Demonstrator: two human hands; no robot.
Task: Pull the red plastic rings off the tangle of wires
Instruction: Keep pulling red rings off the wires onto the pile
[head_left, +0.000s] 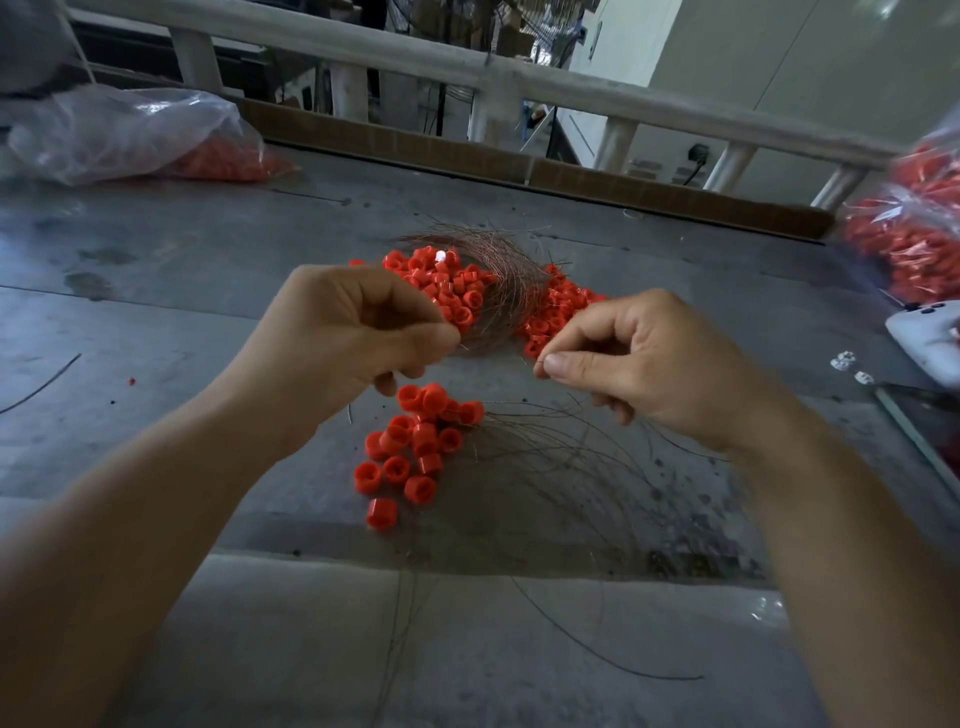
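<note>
Left hand (353, 332) grips the wire tangle (506, 291); right hand (639, 353) pinches it.

The rings (452, 291) are bright orange-red, the same shade in the far heap and the near one, and one far ring carries a white glint. The wires (511, 280) among them are coppery brown with a dull shine; the loose near strands look darker, almost black. The table (156, 270) is grey, mottled with dark stains and specks. Along its far edge runs a brown, finely ribbed cardboard strip (415, 145). Behind it the railing (519, 83) is dirty off-white. The left bag (104, 130) is clear and milky, with orange-red showing through. The right bag (914, 228) is clear over red, streaked with white glare. Near it lies a white case (919, 338).
</note>
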